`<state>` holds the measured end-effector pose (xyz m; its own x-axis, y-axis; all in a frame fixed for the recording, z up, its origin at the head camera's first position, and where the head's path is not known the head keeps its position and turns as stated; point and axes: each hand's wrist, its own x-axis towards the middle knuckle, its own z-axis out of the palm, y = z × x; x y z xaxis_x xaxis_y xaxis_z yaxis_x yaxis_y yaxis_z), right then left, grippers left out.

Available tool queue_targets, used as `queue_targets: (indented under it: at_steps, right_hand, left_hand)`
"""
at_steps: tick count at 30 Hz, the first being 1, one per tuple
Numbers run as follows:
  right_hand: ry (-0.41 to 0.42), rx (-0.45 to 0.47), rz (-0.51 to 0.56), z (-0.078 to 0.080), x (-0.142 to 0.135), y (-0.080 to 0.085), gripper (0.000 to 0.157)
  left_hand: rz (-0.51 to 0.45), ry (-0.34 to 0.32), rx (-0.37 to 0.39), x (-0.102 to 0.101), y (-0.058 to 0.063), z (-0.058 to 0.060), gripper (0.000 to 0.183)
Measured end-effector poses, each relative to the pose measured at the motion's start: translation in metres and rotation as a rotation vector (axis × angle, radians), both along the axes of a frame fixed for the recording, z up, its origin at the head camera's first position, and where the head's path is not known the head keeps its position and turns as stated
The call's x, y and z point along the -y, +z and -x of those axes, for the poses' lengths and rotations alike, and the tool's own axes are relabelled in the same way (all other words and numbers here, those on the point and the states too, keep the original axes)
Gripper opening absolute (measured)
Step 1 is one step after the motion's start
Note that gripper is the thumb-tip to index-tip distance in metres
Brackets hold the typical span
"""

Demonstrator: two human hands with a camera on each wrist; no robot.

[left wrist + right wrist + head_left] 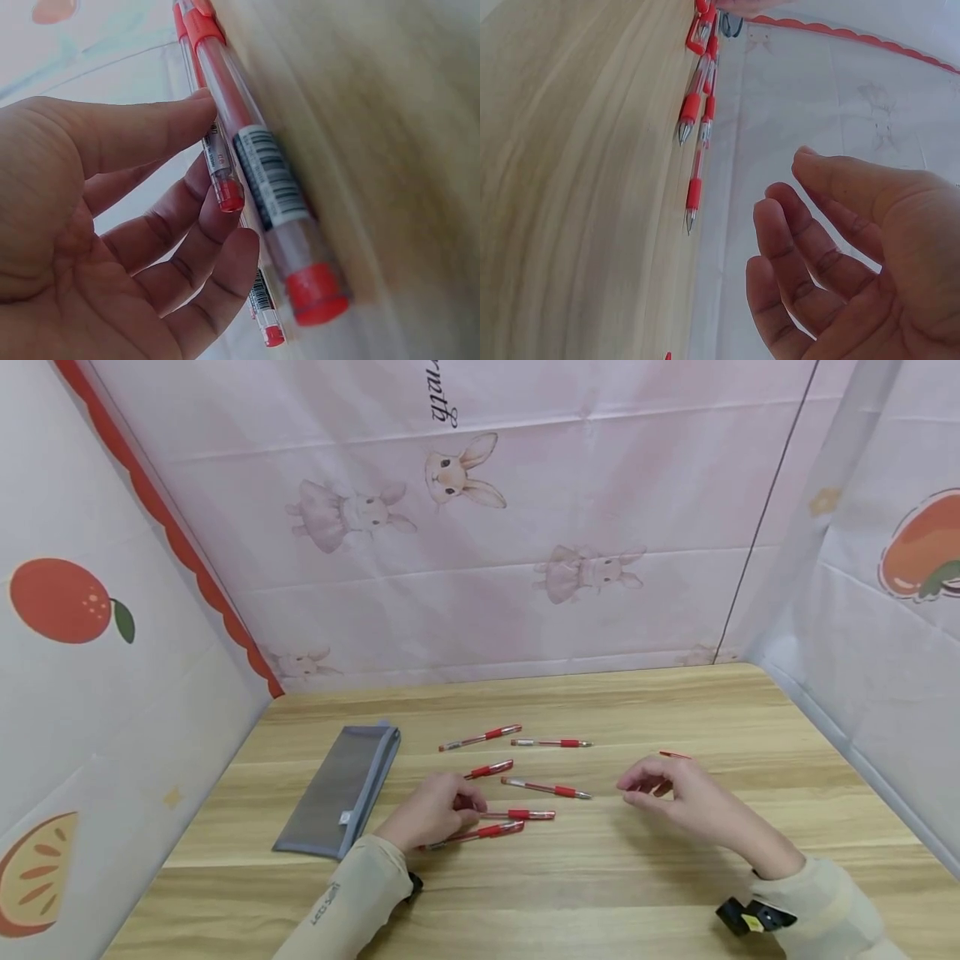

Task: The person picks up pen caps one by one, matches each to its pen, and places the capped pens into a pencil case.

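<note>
My left hand (438, 810) pinches the end of a capped red gel pen (528, 815) between thumb and fingers; the pen's red end plug (230, 196) shows in the left wrist view. Closer to that camera lies another capped pen (262, 165), beside the fingers. Just beyond the left hand is a third capped pen (491, 769), partly hidden by it. My right hand (678, 797) hovers over the table's right side, fingers loosely bent and holding nothing. Between the hands lies an uncapped pen (551, 788), its metal tip pointing right.
A grey mesh zip pouch (330, 793) lies flat left of the pens. Farther back are a capped pen (480, 737) and an uncapped pen (551, 743). A thin red piece (675, 754) shows behind the right hand. Printed curtains surround the wooden table (585, 893).
</note>
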<state>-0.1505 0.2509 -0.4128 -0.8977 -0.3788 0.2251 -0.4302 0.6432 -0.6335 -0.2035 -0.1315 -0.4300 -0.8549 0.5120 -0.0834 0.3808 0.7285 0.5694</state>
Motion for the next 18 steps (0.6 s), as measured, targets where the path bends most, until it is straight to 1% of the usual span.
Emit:
queue_targets:
  at_steps: [6,10,14,18]
  right_hand:
    - [-0.026,0.013,0.010,0.000,-0.008,-0.001,0.010]
    - [-0.041,0.018,0.029,0.000,-0.014,-0.001,0.010]
    - [-0.059,-0.003,0.029,0.001,-0.022,-0.001,0.009]
    - [-0.078,-0.021,0.026,0.002,-0.029,-0.002,0.010]
  left_hand:
    - [0.029,0.014,-0.004,0.000,0.001,0.001,0.010]
    - [0.039,0.003,-0.011,0.001,0.003,0.002,0.011]
    - [0.033,-0.005,-0.010,0.003,0.006,0.003,0.012]
    - [0.035,0.008,-0.011,0.003,0.008,0.005,0.011]
